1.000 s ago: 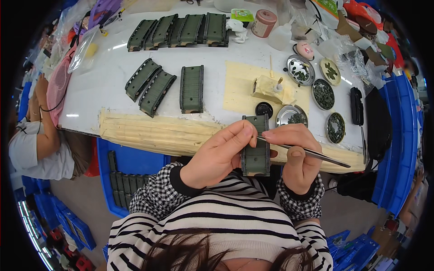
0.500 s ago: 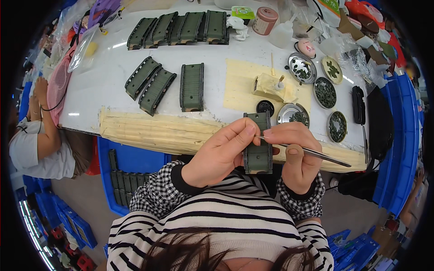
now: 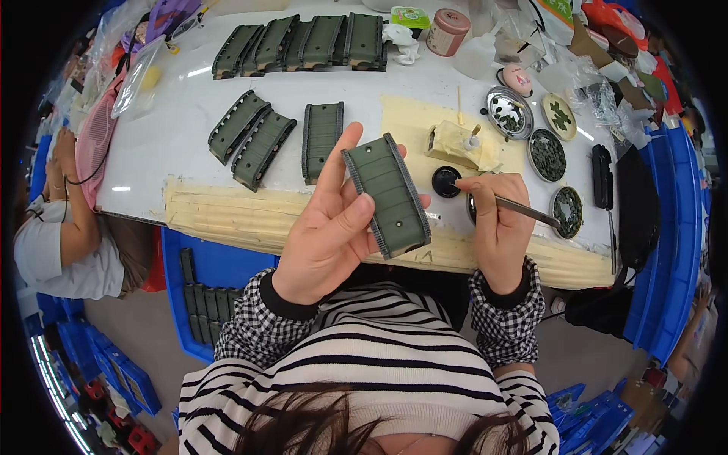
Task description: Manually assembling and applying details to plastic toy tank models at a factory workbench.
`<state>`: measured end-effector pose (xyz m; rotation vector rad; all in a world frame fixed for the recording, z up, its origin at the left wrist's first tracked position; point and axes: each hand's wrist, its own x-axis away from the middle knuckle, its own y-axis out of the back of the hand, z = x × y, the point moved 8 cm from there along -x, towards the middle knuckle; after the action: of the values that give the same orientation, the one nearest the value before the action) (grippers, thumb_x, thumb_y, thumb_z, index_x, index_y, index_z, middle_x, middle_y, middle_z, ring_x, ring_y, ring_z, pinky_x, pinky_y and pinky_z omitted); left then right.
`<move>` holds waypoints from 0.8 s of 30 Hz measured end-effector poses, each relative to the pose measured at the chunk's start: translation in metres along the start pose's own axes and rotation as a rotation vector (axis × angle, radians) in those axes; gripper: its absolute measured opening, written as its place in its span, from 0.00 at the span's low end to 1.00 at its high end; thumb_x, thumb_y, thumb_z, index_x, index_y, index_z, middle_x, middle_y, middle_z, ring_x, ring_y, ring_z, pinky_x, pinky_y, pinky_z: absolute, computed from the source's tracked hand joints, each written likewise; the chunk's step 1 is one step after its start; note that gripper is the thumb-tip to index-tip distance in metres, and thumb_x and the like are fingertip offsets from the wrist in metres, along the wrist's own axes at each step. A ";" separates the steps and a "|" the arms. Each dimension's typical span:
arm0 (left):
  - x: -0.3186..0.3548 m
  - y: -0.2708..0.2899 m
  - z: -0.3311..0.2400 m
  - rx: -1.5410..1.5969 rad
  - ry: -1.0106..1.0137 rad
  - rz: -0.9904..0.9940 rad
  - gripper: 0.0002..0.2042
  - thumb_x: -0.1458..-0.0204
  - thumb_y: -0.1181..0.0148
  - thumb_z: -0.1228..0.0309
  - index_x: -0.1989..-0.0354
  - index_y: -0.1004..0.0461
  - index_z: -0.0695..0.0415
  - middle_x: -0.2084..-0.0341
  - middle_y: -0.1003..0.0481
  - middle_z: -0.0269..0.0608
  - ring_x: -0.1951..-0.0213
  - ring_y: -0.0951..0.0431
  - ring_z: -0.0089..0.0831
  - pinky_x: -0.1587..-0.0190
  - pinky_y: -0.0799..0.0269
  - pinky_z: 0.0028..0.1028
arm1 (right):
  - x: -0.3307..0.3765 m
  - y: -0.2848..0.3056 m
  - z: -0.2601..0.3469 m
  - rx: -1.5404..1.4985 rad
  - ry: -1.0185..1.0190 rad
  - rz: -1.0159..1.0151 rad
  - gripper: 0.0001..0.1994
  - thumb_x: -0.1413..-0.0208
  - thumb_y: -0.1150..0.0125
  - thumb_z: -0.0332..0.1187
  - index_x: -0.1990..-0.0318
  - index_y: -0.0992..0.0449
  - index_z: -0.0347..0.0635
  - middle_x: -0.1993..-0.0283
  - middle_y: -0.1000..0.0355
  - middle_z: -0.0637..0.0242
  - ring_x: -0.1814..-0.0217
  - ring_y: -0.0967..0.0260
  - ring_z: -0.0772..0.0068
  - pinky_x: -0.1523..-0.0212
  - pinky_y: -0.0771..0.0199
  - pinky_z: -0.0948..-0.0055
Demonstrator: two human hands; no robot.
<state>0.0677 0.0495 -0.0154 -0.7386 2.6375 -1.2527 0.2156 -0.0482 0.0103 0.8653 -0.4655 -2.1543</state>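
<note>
the left hand (image 3: 322, 241) gripped a dark green ribbed panel (image 3: 387, 196); the right hand (image 3: 502, 227) held metal tweezers (image 3: 529, 211), tips beside a small black dish (image 3: 444, 183) on the desk (image 3: 163, 144).

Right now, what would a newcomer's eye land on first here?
First, the green piece in the left hand's grip, near the picture's centre. Next, the slim metal tool in the right hand's grip, its tip beside a round black container. At upper left, a row of similar pieces.
</note>
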 end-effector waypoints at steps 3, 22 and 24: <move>0.001 0.009 -0.002 0.010 -0.012 -0.011 0.31 0.37 0.54 0.64 0.29 0.63 0.43 0.36 0.46 0.53 0.40 0.35 0.50 0.43 0.29 0.42 | -0.002 -0.004 0.001 0.059 0.030 0.009 0.05 0.43 0.43 0.29 0.67 0.22 0.39 0.68 0.25 0.67 0.65 0.36 0.64 0.61 0.37 0.69; 0.001 0.020 0.004 0.126 -0.056 -0.244 0.18 0.37 0.54 0.70 0.40 0.46 0.47 0.43 0.37 0.51 0.39 0.36 0.48 0.42 0.29 0.42 | 0.003 0.018 0.052 -0.229 0.174 -0.016 0.07 0.46 0.47 0.23 0.65 0.22 0.36 0.67 0.25 0.60 0.66 0.32 0.62 0.60 0.33 0.68; 0.000 0.018 0.006 0.125 -0.047 -0.254 0.18 0.37 0.53 0.70 0.41 0.46 0.47 0.43 0.36 0.51 0.39 0.36 0.48 0.42 0.29 0.41 | 0.008 0.015 0.064 -0.307 0.239 0.063 0.09 0.49 0.47 0.22 0.63 0.22 0.35 0.65 0.24 0.56 0.63 0.28 0.60 0.59 0.29 0.67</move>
<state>0.0628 0.0552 -0.0329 -1.0928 2.4600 -1.4272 0.1743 -0.0605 0.0608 0.9035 -0.0393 -1.9660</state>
